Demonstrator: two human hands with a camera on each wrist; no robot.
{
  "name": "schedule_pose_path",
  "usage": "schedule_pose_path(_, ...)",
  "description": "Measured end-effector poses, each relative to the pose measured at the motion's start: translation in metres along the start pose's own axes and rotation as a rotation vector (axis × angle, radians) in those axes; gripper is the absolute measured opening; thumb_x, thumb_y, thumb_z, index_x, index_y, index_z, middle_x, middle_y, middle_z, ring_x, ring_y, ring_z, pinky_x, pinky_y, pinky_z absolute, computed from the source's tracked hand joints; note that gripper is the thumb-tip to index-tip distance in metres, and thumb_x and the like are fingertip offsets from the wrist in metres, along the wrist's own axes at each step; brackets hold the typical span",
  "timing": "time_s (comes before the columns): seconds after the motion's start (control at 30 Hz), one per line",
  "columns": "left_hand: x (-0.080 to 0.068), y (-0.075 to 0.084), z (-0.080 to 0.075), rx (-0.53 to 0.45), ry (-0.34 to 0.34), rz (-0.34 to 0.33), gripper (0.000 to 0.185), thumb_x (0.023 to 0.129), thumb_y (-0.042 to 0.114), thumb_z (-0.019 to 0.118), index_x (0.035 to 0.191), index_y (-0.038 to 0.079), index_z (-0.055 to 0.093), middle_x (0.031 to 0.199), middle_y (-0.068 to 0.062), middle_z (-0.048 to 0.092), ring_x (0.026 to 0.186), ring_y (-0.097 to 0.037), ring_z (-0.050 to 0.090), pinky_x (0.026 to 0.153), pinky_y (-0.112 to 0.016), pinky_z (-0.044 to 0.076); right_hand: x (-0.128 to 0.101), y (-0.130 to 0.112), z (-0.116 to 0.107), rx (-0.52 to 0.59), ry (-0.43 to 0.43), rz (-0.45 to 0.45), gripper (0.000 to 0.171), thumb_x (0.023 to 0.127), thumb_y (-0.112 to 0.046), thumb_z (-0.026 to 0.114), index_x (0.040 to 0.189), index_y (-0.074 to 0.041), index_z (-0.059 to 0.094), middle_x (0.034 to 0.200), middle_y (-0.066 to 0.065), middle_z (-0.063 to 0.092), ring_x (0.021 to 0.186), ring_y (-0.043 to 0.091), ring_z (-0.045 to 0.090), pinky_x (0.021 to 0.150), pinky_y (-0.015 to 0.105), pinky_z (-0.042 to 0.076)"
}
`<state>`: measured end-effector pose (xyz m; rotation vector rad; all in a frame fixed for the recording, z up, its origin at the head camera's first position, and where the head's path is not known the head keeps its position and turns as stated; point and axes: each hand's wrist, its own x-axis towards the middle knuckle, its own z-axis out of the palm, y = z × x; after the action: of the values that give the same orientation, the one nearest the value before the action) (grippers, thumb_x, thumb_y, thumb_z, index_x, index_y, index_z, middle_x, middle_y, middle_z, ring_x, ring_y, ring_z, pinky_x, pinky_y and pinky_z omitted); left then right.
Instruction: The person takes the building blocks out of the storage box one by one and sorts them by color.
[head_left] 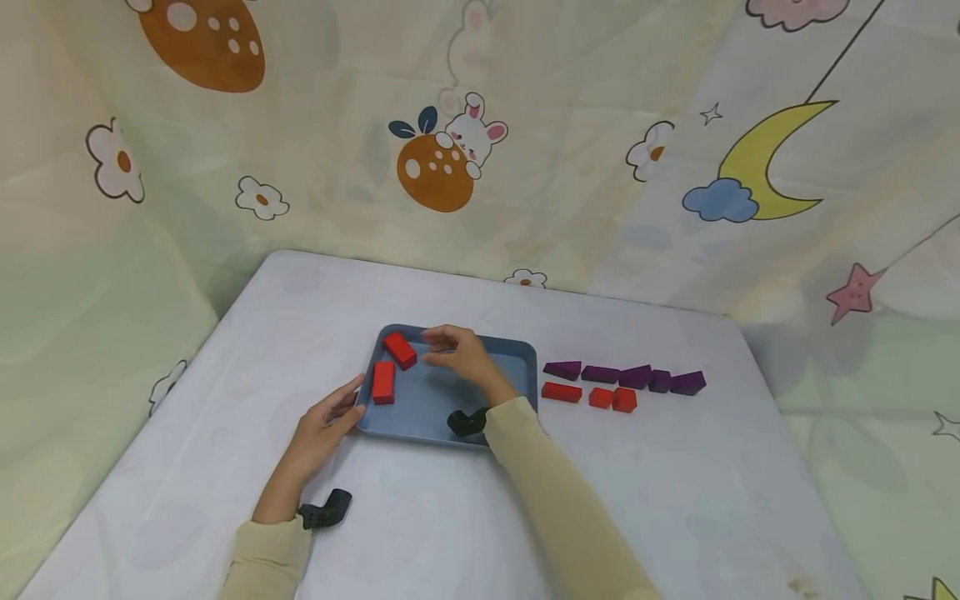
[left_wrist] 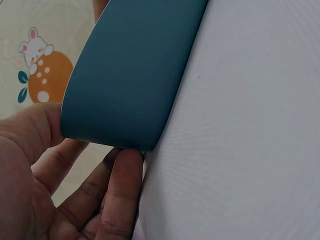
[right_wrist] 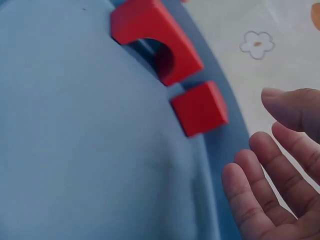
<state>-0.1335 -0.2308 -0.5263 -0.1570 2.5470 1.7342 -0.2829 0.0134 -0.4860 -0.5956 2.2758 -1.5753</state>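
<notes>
A blue tray (head_left: 450,404) lies on the white table. Two red blocks are in it: one angled (head_left: 400,350) at the far left corner, one (head_left: 383,382) along the left wall. My left hand (head_left: 330,417) pinches the tray's near left corner (left_wrist: 120,90), thumb (left_wrist: 30,130) on the rim and fingers (left_wrist: 120,190) at its underside. Over the tray my right hand (head_left: 450,350) hovers, fingers relaxed and holding nothing. In the right wrist view its fingertips (right_wrist: 270,165) are just clear of a red arch block (right_wrist: 155,40) and a square-faced red block (right_wrist: 200,107).
To the right of the tray lie a row of purple blocks (head_left: 622,377) and, nearer me, three red blocks (head_left: 592,395). A patterned curtain (head_left: 450,167) hangs close behind the table's far edge. The table's left edge runs near my left forearm.
</notes>
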Motion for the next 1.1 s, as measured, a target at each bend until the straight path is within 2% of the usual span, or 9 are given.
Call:
schedule_pose_path(0.2,0.000,0.001,0.000,-0.008,-0.004,-0.011,0.058,0.111,0.021,0.064,0.165,0.012,0.047,0.153,-0.028,0.057,0.130,-0.037,0.062,0.088,-0.022,0.054,0.012,0.001,0.020,-0.022,0.000,0.081,0.045,0.095,-0.003,0.082,0.138,0.002,0.070,0.135,0.019,0.072,0.122,0.032,0.070,0.104,0.037,0.057)
schedule_pose_path(0.47,0.000,0.001,0.000,-0.013,-0.011,-0.019,0.058,0.111,0.020,0.064,0.165,0.011,0.046,0.153,-0.029,0.057,0.131,-0.037,0.062,0.088,-0.021,0.055,0.022,-0.004,0.042,-0.176,0.079,0.135,0.049,0.089,-0.008,0.090,0.134,0.001,0.071,0.123,0.015,0.076,0.111,0.026,0.071,0.097,0.033,0.058)
schedule_pose_path(0.6,0.000,0.001,0.001,-0.012,-0.009,-0.021,0.058,0.110,0.020,0.064,0.165,0.012,0.047,0.152,-0.028,0.058,0.130,-0.037,0.062,0.088,-0.021,0.055,0.024,-0.005,0.046,-0.227,0.120,0.152,0.044,0.090,-0.010,0.090,0.129,0.001,0.074,0.119,0.013,0.077,0.105,0.024,0.072,0.093,0.033,0.059)
schedule_pose_path(0.87,0.001,0.001,0.000,0.005,-0.007,-0.021,0.059,0.110,0.021,0.065,0.165,0.012,0.047,0.153,-0.028,0.057,0.131,-0.037,0.063,0.088,-0.019,0.053,0.018,-0.005,0.031,-0.236,0.155,0.146,0.029,0.093,-0.006,0.080,0.122,-0.003,0.079,0.113,0.014,0.078,0.099,0.024,0.070,0.080,0.031,0.056)
schedule_pose_path(1.1,0.001,0.002,0.001,0.027,-0.005,-0.041,0.059,0.110,0.021,0.064,0.166,0.013,0.046,0.153,-0.027,0.057,0.131,-0.037,0.062,0.092,-0.025,0.055,-0.002,-0.012,-0.005,-0.162,0.150,0.057,0.028,0.095,-0.004,0.079,0.122,-0.001,0.078,0.117,0.017,0.078,0.106,0.030,0.072,0.093,0.038,0.058)
